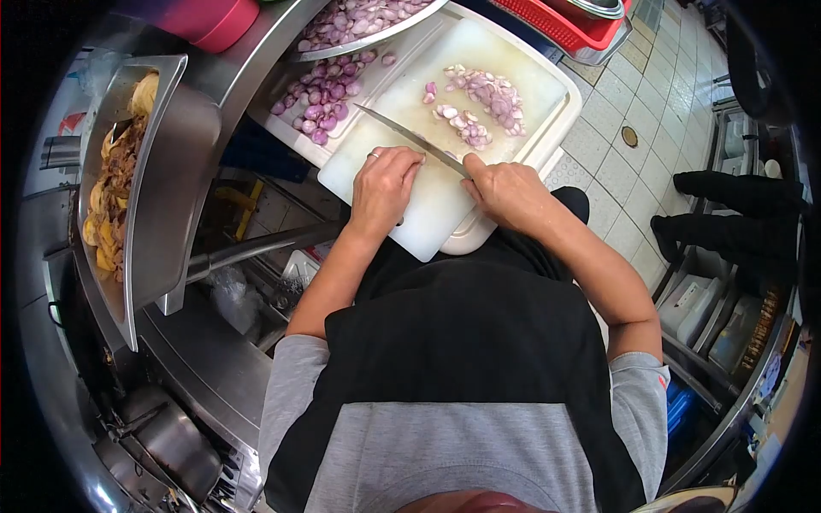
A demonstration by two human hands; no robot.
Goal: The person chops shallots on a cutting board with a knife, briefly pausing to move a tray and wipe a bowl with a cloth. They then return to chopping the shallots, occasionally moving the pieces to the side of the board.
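Observation:
A knife (409, 134) lies across a white cutting board (351, 162), its handle in my right hand (505, 192) and its tip toward the upper left. My left hand (384, 184), with a ring on one finger, is on the board just below the blade, its fingers bent together near a small pale piece; what they hold is too small to name. Beyond the blade are sliced shallots (492, 96) and a smaller pile of cut shallots (464, 126). Whole purple shallots (319, 98) fill the left part of the white tray (564, 111) under the board.
A metal bowl of shallots (363, 19) stands at the top. At the left is a deep metal pan of brown and yellow food (111, 197). A red basket (556, 26) sits at the upper right. Another person's dark-clothed legs (727, 214) are at the right, by shelves.

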